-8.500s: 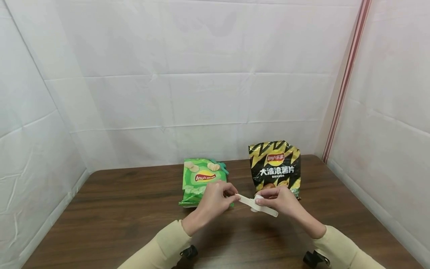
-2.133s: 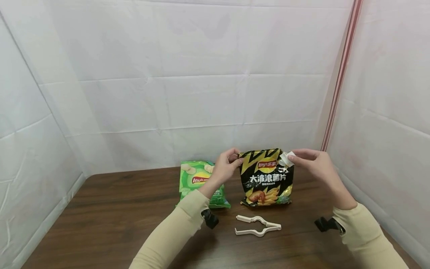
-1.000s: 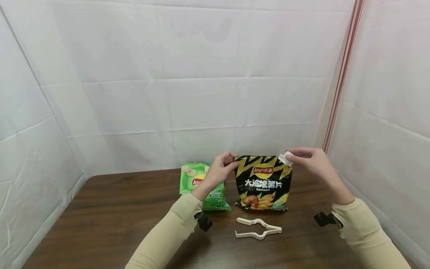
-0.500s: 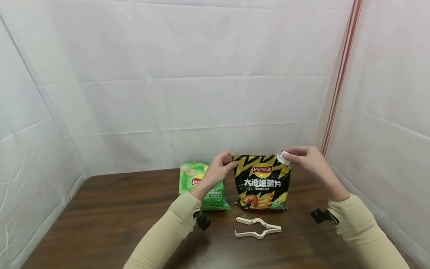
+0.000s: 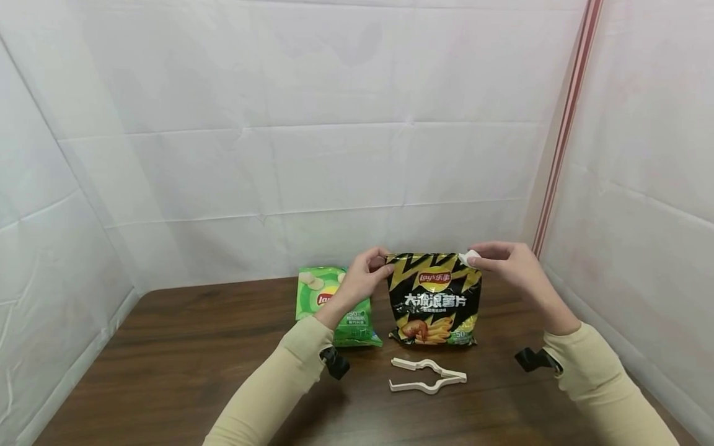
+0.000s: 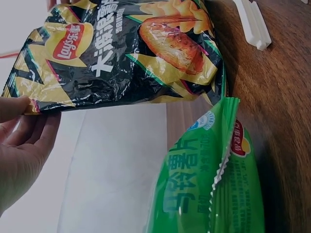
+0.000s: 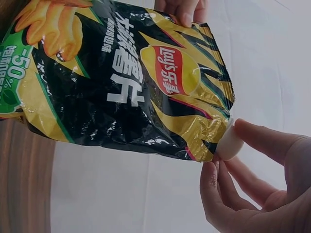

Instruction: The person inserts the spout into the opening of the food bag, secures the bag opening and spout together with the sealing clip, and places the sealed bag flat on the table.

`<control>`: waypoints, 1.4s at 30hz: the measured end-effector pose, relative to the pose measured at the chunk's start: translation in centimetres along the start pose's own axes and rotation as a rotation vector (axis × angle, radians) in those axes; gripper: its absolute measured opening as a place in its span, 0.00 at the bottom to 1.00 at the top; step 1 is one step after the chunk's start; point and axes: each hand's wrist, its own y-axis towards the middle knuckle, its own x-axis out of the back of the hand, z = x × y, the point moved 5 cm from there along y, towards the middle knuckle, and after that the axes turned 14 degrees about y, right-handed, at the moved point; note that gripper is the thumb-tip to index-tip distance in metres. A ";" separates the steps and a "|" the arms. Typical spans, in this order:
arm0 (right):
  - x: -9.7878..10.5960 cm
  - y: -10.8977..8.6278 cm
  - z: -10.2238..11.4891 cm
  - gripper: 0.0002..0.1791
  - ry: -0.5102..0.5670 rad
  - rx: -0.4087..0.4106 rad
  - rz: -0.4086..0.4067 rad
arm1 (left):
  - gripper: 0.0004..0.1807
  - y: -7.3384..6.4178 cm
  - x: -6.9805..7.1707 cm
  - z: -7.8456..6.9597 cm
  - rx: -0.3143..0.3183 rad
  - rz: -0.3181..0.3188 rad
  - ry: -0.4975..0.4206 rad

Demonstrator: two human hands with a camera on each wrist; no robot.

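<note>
A black and yellow bag of chips [image 5: 435, 300] stands upright on the table. My left hand [image 5: 362, 280] pinches its top left corner, thumb in front. At the top right corner my right hand [image 5: 510, 266] pinches a small white plastic piece [image 7: 229, 141] with a rounded side, which sits against the bag's corner. How far the corner goes into that piece is hidden by the fingers. In front of the bag lies a white bag clip [image 5: 428, 376], its two arms spread apart and joined at the right end.
A green bag of chips [image 5: 357, 325] leans left of the black bag, partly behind my left forearm. The brown wooden table [image 5: 184, 347] meets white sheet walls [image 5: 329, 155] at the back and sides.
Earlier both hands held the white clip; it now lies spread on the table, and the hands hold the black bag's top corners. Lately the white piece has tilted slightly at the corner.
</note>
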 end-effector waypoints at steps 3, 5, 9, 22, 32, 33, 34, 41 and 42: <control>-0.1 -0.1 -0.1 0.32 0.013 0.001 0.004 | 0.10 0.2 -0.2 0.6 0.005 -0.030 0.033; -0.1 -0.2 -0.1 0.32 0.015 0.001 0.007 | 0.11 0.1 -0.1 0.3 0.008 -0.033 0.072; -0.1 -0.4 -0.1 0.33 0.007 -0.001 0.007 | 0.14 0.3 0.0 -0.8 -0.009 -0.021 0.130; -0.4 -0.7 0.0 0.34 0.018 -0.012 -0.002 | 0.19 2.1 -1.3 -6.8 -0.081 0.024 0.374; -0.8 -0.8 -0.1 0.32 0.041 0.019 0.016 | 0.20 2.3 -4.5 -8.4 -0.019 0.134 0.852; -0.8 -0.8 -0.1 0.32 0.045 0.020 0.019 | 0.20 2.3 -4.5 -8.4 0.001 0.132 0.855; -0.9 -0.8 -0.1 0.31 0.048 0.022 0.021 | 0.19 2.3 -4.5 -8.3 0.018 0.128 0.851; -1.1 -0.7 0.0 0.30 0.060 0.037 0.022 | 0.17 2.4 -4.6 -7.8 0.017 0.102 0.769; -1.2 -0.7 -0.1 0.30 0.064 0.038 0.021 | 0.16 2.4 -4.7 -7.7 0.012 0.100 0.750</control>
